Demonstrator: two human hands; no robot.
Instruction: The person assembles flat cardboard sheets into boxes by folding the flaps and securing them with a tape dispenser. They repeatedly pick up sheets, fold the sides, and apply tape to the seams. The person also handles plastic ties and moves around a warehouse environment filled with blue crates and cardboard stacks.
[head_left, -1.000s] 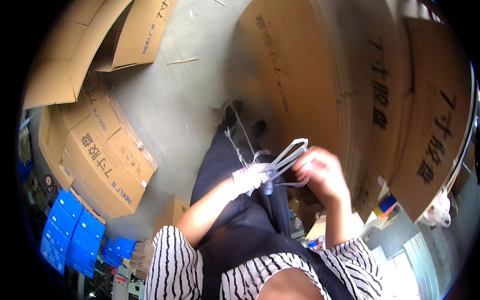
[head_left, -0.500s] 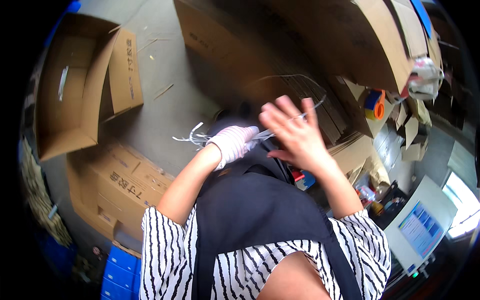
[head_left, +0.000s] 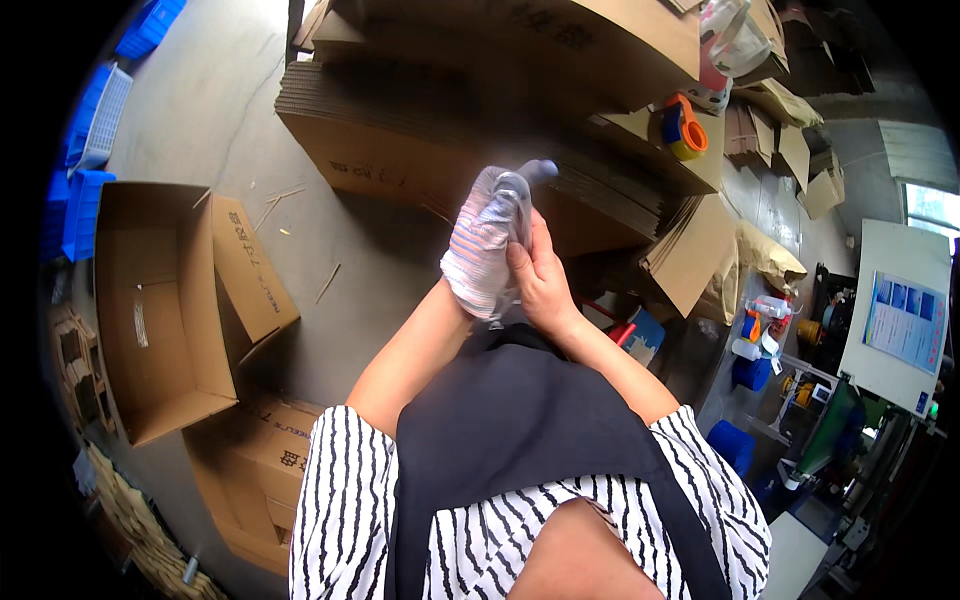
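Note:
My left hand wears a pale, striped knit glove and is raised in front of my dark apron. Its fingers point away from me and curl over, smeared by motion; a blue-grey fingertip sticks out to the right. Pressed against it, my bare right hand has its thumb on crumpled greyish material along the glove's inner side. Whether this is part of the glove or a separate piece, I cannot tell. A few whitish wisps show below the wrists. The right fingers lie mostly hidden behind the gloved hand.
Flattened cardboard is stacked ahead. An open carton stands at left, another carton below it. An orange and blue tape dispenser rests on cardboard at right. Blue crates stand far left; a machine panel is at right.
The gloved left hand held a bundle of thin white strips, now not clearly visible. My right hand, spread before, has come in against the glove and closed. The view has shifted.

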